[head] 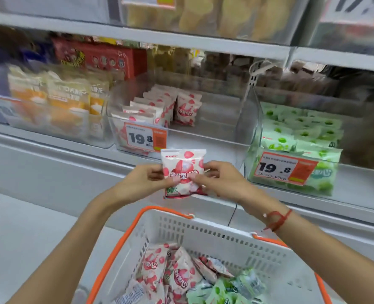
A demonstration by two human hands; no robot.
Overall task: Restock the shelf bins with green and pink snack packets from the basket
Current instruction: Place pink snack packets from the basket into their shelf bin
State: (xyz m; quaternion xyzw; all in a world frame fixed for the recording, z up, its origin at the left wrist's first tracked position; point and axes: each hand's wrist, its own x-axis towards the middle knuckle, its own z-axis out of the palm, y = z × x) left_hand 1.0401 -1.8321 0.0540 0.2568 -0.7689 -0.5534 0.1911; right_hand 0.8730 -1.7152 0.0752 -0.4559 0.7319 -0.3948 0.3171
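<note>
Both hands hold one pink snack packet (182, 170) upright in front of the shelf edge. My left hand (147, 179) pinches its left side and my right hand (216, 179) pinches its right side. Just above stands a clear bin (203, 139) with a row of pink packets (151, 108) on its left half and bare floor on its right. To the right, another clear bin (254, 128) holds several green packets (300, 132). Below my hands sits a white basket (203, 233) with orange handles, holding pink packets (170, 273) and green packets (225, 288).
Orange price tags (145, 138) reading 19.8 hang on both bin fronts. A bin of orange-and-white packets (56, 102) stands to the left. A red box (100, 57) sits behind it. More bins fill the shelf above. A white ledge (50, 163) runs under the bins.
</note>
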